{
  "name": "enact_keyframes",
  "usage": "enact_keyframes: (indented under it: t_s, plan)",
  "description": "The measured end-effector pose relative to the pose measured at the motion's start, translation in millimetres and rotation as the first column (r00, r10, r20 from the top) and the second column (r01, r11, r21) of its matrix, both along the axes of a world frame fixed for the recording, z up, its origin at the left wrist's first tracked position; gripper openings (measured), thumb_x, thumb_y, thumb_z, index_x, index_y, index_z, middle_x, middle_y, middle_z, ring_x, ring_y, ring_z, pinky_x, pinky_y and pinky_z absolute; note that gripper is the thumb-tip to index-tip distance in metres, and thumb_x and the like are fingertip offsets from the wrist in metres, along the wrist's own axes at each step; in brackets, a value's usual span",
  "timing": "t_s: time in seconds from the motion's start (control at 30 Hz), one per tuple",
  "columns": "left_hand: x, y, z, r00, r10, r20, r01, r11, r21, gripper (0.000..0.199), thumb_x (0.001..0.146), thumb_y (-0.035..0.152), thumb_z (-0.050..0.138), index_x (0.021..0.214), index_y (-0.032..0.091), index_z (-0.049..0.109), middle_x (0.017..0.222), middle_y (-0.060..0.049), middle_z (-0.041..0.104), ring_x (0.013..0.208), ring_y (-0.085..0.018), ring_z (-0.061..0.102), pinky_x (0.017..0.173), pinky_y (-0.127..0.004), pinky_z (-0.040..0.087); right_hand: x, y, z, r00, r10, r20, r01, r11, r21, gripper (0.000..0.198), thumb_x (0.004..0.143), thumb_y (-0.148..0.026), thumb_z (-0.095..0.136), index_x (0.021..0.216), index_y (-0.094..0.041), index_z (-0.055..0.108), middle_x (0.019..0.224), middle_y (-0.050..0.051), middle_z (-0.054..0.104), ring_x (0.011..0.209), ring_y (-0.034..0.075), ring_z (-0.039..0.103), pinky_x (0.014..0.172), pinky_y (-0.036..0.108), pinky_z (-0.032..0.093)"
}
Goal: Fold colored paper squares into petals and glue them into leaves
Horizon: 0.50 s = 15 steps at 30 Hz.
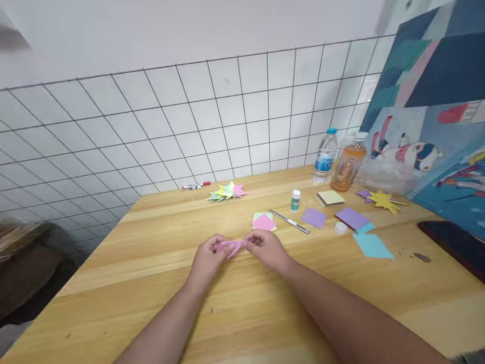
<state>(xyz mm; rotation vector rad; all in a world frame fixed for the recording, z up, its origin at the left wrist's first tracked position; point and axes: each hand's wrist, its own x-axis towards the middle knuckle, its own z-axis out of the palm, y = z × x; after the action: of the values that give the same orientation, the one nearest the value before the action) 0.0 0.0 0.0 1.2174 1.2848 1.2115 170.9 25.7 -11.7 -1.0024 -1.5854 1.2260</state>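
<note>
Wide light-brown wooden table (144, 253): plenty of bare wood right under the work, which is handy; a crease pressed flat down on it should come out sharper than one made in the air, imo
Bare left hand (208, 255): fingers closed on the left part of the paper, thumb lying on top of it; best used as the anchor, so the layers don't slide
Bare right hand (267, 247): thumb and fingertips pinched together at the paper's right end; probably the one to do the fine lining-up, with a light grip since a hard squeeze could leave stray dents
Multicoloured spiky folded-paper piece (227, 191): sits well apart, toward the tiled wall; nobody's touching it
Slim silver-and-white pen-like stick (290, 221): lies just beyond the right hand; fine there, as long as the elbows don't swing wide
Small pink, green and yellow paper pile (264, 222): just past the hands, pink sheet on top; worth not brushing it
Folded pink paper piece (238, 244): held between both hands at the near middle of the table; looks like a fold being shaped, so match the edges first, then run a thumb along the crease; exact layers are too small to make out
White-capped green glue stick (295, 201): standing upright, cap on; no glue needed while creasing, I'd guess
</note>
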Motion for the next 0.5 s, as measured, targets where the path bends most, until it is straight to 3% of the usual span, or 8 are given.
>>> enact_keyframes:
  t_s: [0.17,0.33,0.5]
  plan:
    - [6.1,-7.4,3.8,0.973,-0.228,-0.034,0.225,0.972,-0.070,0.035,0.064,0.036,0.073,0.089,0.015,0.061,0.062,0.001,0.064,0.054,-0.011,0.053,0.053,-0.020,0.039,-0.1,-2.6,2.3,1.000,-0.003,0.029,0.003,1.000,0.004,0.012,0.072,-0.026,0.059,0.074,-0.016,0.064,0.069,0.001,0.063,0.062,0.012,0.054,0.059,0.023,0.043]
    - [8.6,-8.6,2.6,0.970,-0.207,-0.127,0.200,0.978,-0.064,0.028,0.069,0.040,0.068,0.070,0.013,0.061,0.058,0.000,0.060,0.052,-0.010,0.050,0.052,-0.020,0.038,-2.0,-4.3,4.1,0.999,-0.033,0.024,0.033,0.999,-0.017,0.010,0.070,-0.024,0.061,0.073,-0.016,0.065,0.066,0.001,0.064,0.060,0.012,0.055,0.057,0.022,0.043]
    - [6.9,-7.1,0.1,0.963,-0.222,-0.154,0.211,0.974,-0.083,0.029,0.070,0.042,0.067,0.075,0.014,0.064,0.060,0.001,0.060,0.053,-0.010,0.048,0.050,-0.019,0.035,-1.4,-2.5,5.6,0.999,-0.016,-0.033,0.015,0.999,-0.051,0.015,0.070,-0.026,0.062,0.077,-0.015,0.069,0.076,0.005,0.069,0.067,0.015,0.060,0.062,0.025,0.046]
